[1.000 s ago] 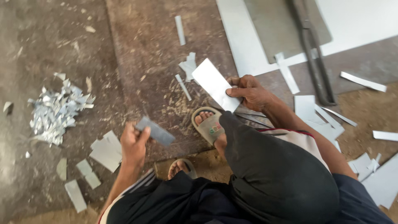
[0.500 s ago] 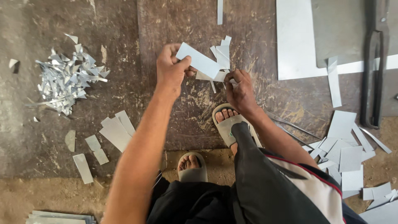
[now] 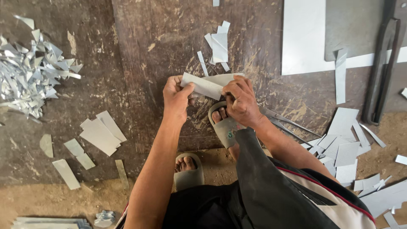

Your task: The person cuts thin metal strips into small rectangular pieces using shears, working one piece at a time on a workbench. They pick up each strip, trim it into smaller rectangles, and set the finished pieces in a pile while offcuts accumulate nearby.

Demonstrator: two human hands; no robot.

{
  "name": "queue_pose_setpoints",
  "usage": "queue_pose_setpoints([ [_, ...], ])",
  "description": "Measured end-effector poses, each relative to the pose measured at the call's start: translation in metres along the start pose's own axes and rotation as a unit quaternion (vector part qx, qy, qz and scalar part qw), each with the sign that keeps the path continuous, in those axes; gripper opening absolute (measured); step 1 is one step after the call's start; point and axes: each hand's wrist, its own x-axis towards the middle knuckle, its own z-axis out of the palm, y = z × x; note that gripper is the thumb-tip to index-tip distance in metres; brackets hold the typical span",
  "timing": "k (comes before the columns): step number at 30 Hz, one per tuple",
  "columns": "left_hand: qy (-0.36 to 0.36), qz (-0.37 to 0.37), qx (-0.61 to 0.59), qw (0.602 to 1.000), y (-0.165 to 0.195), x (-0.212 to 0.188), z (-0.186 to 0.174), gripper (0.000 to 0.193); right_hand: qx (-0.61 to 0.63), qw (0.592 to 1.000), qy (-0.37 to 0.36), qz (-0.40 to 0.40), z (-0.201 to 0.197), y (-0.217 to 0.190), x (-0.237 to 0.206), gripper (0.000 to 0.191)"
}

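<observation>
Since half a second ago both hands have drawn closer together at the centre of the frame, and the pale sheet-metal strip [image 3: 202, 86] now lies more level between them. The left hand [image 3: 177, 96] pinches the strip's left end, thumb on top and fingers closed underneath; the right hand [image 3: 241, 101] is closed over the right end, above the grey sandal [image 3: 224, 127] on the forward foot. The strip is held just off the dark worn board [image 3: 161, 38] on the floor, below a small cluster of cut offcuts [image 3: 219, 44]. To handle such a thin piece well, the person probably needs both grips near the ends, pads flat on the faces and away from the cut edges, which look sharp, with the strip kept level so it does not twist or buckle. A heap of shiny slivers [image 3: 34, 72] lies at upper left, flat blanks [image 3: 101, 133] at lower left, a large sheet [image 3: 303, 38] at upper right, and long-handled shears [image 3: 381, 72] at the right edge.
</observation>
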Motion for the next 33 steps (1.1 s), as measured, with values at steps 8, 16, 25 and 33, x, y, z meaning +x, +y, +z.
queue_pose_setpoints([
  [8, -0.033, -0.019, -0.069, 0.997, 0.017, -0.016, 0.006, 0.013, 0.035, 0.998, -0.034, 0.025, 0.006, -0.009, -0.007, 0.027],
  [16, -0.117, 0.183, -0.021, 0.976, 0.055, -0.016, -0.014, 0.01, -0.017, 0.996, -0.086, -0.011, -0.041, 0.003, 0.048, 0.047],
  [25, -0.072, 0.222, 0.085, 0.969, 0.066, -0.006, -0.015, 0.011, 0.095, 0.939, -0.27, 0.192, -0.018, 0.026, 0.073, 0.016],
  [33, -0.01, 0.26, -0.129, 0.957, 0.101, 0.0, -0.057, 0.012, -0.07, 0.976, -0.144, -0.147, 0.034, 0.07, 0.059, 0.022],
])
